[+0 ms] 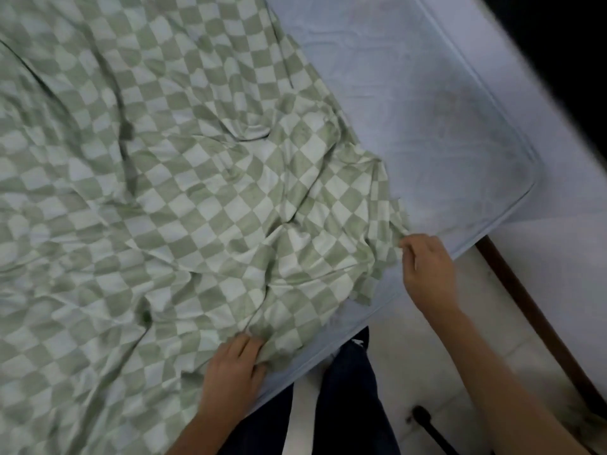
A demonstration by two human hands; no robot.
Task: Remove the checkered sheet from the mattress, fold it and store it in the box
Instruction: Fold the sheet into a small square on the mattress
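A green and white checkered sheet point(184, 178) lies rumpled over the left and middle of a pale blue mattress point(427, 126). Its near corner is pulled back, baring the mattress at the right. My left hand point(233, 366) grips a bunched fold of the sheet at the mattress's near edge. My right hand point(427, 267) pinches the sheet's loose edge by the near right corner of the mattress. No box is in view.
The mattress's piped edge point(512, 211) rounds a corner at the right. Beyond it lies a light tiled floor point(443, 372), with a dark wooden rail point(532, 316) and a black object point(427, 421) low on it. My dark trouser legs point(348, 395) stand against the bed.
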